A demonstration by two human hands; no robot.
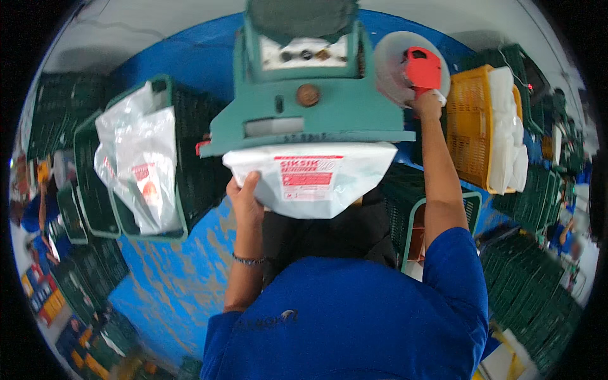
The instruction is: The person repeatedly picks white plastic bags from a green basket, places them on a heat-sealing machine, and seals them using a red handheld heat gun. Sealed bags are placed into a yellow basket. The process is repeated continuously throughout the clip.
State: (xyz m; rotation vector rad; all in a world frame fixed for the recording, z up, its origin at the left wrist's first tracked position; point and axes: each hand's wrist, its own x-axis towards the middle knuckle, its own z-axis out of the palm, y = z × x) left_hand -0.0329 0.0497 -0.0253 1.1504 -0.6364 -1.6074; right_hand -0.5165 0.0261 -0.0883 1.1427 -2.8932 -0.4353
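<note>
1. Pinching the white bag near its left end: left hand, thumb on the printed face, fingers mostly hidden behind.
2. Bag lies at the front edge of the green machine, long axis left to right, upper edge against or just under the lip; which, cannot tell. Bulk of it extends rightward from the left-hand grip.
3. Right hand well apart from the bag, beyond the machine's right side, closed about the lower end of a red tool; finger detail blurred. Tool overlaps a pale round disc; contact unclear.
4. Left hand is the nearer to the bag; machine's right corner stands between bag and right hand.
5. Around: green crate with white bags at left; yellow crate with white packets just right of the right hand.
</note>
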